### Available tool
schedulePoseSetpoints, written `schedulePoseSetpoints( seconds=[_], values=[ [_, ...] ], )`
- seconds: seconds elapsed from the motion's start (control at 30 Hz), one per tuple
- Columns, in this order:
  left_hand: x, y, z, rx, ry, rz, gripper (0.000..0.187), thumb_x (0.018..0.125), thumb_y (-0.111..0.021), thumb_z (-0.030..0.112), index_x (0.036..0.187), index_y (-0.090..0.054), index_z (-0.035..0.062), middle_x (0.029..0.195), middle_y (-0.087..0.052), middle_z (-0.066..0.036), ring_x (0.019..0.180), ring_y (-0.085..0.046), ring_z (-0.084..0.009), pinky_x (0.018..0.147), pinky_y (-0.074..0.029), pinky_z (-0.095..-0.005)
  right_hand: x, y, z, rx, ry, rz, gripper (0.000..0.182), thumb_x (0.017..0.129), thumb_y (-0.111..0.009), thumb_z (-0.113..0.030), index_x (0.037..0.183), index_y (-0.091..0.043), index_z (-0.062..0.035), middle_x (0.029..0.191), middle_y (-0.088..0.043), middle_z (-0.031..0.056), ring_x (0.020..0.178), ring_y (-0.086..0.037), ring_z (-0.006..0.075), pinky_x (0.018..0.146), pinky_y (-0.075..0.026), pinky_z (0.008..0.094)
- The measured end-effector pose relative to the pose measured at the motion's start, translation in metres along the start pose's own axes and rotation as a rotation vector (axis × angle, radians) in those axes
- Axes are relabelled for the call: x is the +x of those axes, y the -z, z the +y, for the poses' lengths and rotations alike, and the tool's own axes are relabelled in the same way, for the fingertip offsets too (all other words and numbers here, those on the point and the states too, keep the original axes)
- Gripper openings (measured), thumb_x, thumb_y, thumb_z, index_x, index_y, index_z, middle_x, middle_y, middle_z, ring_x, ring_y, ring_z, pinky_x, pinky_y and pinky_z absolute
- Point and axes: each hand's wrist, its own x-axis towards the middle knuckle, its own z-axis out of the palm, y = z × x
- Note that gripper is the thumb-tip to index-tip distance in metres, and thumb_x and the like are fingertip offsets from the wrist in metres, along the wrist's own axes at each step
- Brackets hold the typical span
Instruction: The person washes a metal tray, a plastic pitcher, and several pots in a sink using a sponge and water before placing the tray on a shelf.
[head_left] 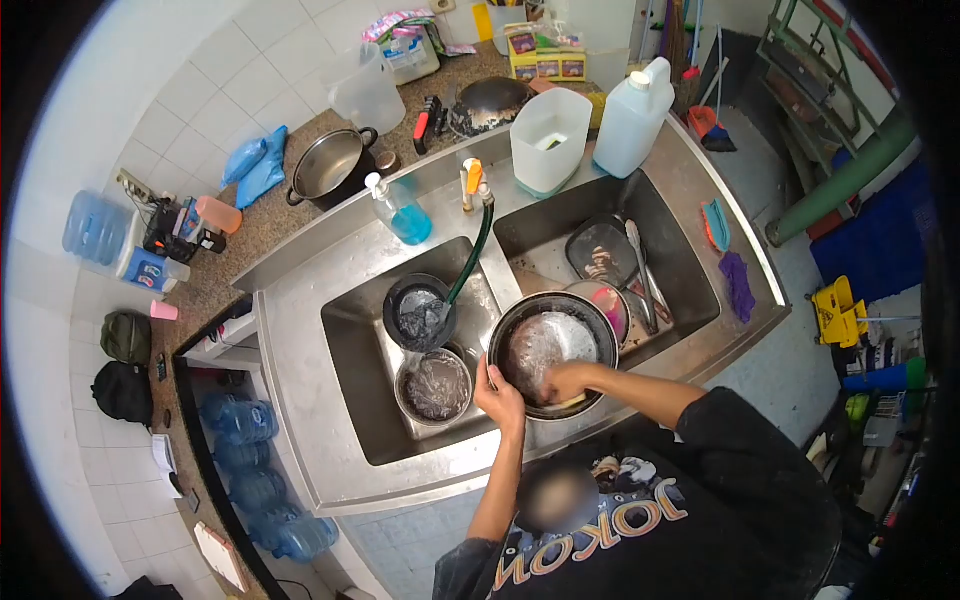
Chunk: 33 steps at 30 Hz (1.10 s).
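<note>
A dark round pot with suds inside is tilted over the divider between the two sink basins. My left hand grips its near left rim, thumb up along the side. Inside the pot my right hand is closed and pressed to the lower wall. Under its fingers shows the edge of a yellowish sponge, mostly hidden. In the left basin, a green hose from the orange-handled tap runs into a dark pot. Water spills from it into a steel pot below.
The right basin holds a dark square pan, tongs and a pink item. Along the back stand a blue soap bottle, a cut white container and a jug. A purple cloth lies right.
</note>
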Motion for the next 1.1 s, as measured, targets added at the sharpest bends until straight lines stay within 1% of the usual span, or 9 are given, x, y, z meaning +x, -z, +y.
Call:
schedulePoseSetpoints(
  seconds=[0.17, 0.23, 0.37, 0.47, 0.63, 0.77, 0.97, 1.03, 1.1],
  values=[
    [-0.003, -0.008, 0.010, -0.020, -0.017, -0.034, 0.034, 0.097, -0.050, 0.010, 0.123, -0.056, -0.0117, 0.116, -0.064, -0.023, 0.104, -0.062, -0.0261, 0.094, -0.045, -0.0345, 0.004, 0.008, -0.012, -0.152, -0.034, -0.131, 0.027, 0.068, -0.066, -0.021, 0.090, -0.073, -0.0062, 0.091, -0.071, 0.0186, 0.089, -0.067, 0.0330, 0.073, -0.051, 0.0431],
    [-0.010, -0.005, 0.024, -0.097, 0.016, -0.090, 0.035, 0.097, -0.049, 0.011, 0.124, -0.055, -0.0117, 0.117, -0.064, -0.023, 0.106, -0.061, -0.0279, 0.095, -0.045, -0.0358, 0.027, -0.020, -0.001, 0.307, -0.083, 0.354, 0.030, 0.075, -0.063, -0.014, 0.100, -0.066, 0.0022, 0.095, -0.069, 0.0191, 0.080, -0.068, 0.0315, 0.067, -0.051, 0.0402],
    [-0.032, -0.008, 0.017, -0.052, 0.004, 0.037, 0.030, 0.097, -0.049, 0.009, 0.120, -0.054, -0.0107, 0.113, -0.063, -0.021, 0.104, -0.060, -0.0268, 0.093, -0.044, -0.0365, 0.085, -0.002, 0.018, 1.870, -0.007, 0.815, 0.015, 0.090, -0.058, -0.009, 0.104, -0.058, -0.0073, 0.094, -0.061, 0.0100, 0.083, -0.062, 0.0192, 0.062, -0.054, 0.0372],
    [-0.065, -0.003, 0.006, -0.083, 0.110, -0.077, 0.026, 0.094, -0.055, 0.010, 0.114, -0.047, -0.0062, 0.106, -0.056, -0.016, 0.100, -0.056, -0.0258, 0.090, -0.044, -0.0377, 0.084, 0.026, -0.016, 1.851, -0.436, 1.451, 0.031, 0.090, -0.056, -0.012, 0.120, -0.050, -0.0086, 0.118, -0.055, 0.0123, 0.094, -0.060, 0.0223, 0.075, -0.052, 0.0359],
    [-0.035, 0.008, 0.007, 0.144, -0.216, -0.206, 0.041, 0.089, -0.066, 0.020, 0.114, -0.044, -0.0029, 0.105, -0.051, -0.018, 0.101, -0.052, -0.0299, 0.090, -0.040, -0.0399, 0.063, -0.023, 0.007, 0.734, -0.151, 0.896, 0.029, 0.081, -0.060, -0.007, 0.110, -0.060, -0.0042, 0.096, -0.064, 0.0114, 0.088, -0.059, 0.0204, 0.078, -0.048, 0.0331],
    [0.030, -0.001, 0.003, 0.011, -0.198, -0.390, 0.041, 0.097, -0.054, 0.024, 0.129, -0.048, -0.0025, 0.125, -0.056, -0.021, 0.118, -0.053, -0.0302, 0.102, -0.037, -0.0378, 0.025, -0.030, -0.011, 0.398, -0.022, 0.347, 0.028, 0.080, -0.063, -0.008, 0.106, -0.060, 0.0021, 0.092, -0.065, 0.0111, 0.085, -0.059, 0.0194, 0.078, -0.048, 0.0330],
    [0.032, 0.024, -0.030, -0.132, -0.064, -0.527, 0.037, 0.104, -0.041, 0.022, 0.128, -0.052, -0.0039, 0.116, -0.063, -0.011, 0.107, -0.056, -0.0169, 0.095, -0.042, -0.0299, 0.033, 0.025, -0.051, 2.034, 0.081, 0.893, 0.019, 0.092, -0.044, 0.001, 0.105, -0.055, -0.0054, 0.097, -0.062, 0.0094, 0.085, -0.064, 0.0217, 0.064, -0.057, 0.0374],
    [0.017, 0.022, -0.026, -0.115, -0.077, -0.418, 0.035, 0.104, -0.041, 0.020, 0.126, -0.053, -0.0044, 0.113, -0.063, -0.010, 0.105, -0.056, -0.0149, 0.093, -0.042, -0.0281, 0.062, 0.024, -0.026, 2.145, 0.009, 1.357, 0.021, 0.092, -0.041, 0.001, 0.102, -0.056, -0.0075, 0.094, -0.062, 0.0107, 0.085, -0.065, 0.0242, 0.062, -0.059, 0.0425],
    [0.008, 0.019, -0.022, -0.152, -0.028, -0.349, 0.033, 0.104, -0.041, 0.018, 0.124, -0.054, -0.0042, 0.111, -0.063, -0.009, 0.101, -0.056, -0.0142, 0.091, -0.043, -0.0275, 0.069, 0.017, -0.036, 2.163, -0.100, 1.457, 0.015, 0.090, -0.047, -0.001, 0.098, -0.059, -0.0071, 0.097, -0.062, 0.0099, 0.082, -0.065, 0.0255, 0.067, -0.056, 0.0419]
  ],
)
